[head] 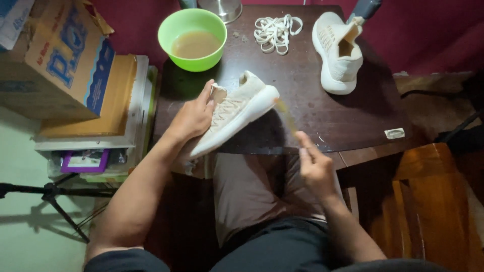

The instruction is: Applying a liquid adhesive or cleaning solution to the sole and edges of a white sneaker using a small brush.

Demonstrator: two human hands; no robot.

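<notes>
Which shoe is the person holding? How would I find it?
Find the dark wooden table with the green bowl on it. Just below the bowl, the left hand grips a cream shoe tilted on its side. The other cream shoe stands alone at the far right, untouched.

Bare dark wooden tabletop [322, 113] lies open between the cream knit shoe held at the near edge [237, 112] and the second cream shoe [339, 53], while the green plastic bowl of brown liquid [192, 39] and the pile of white laces [275, 32] crowd the far side.
</notes>
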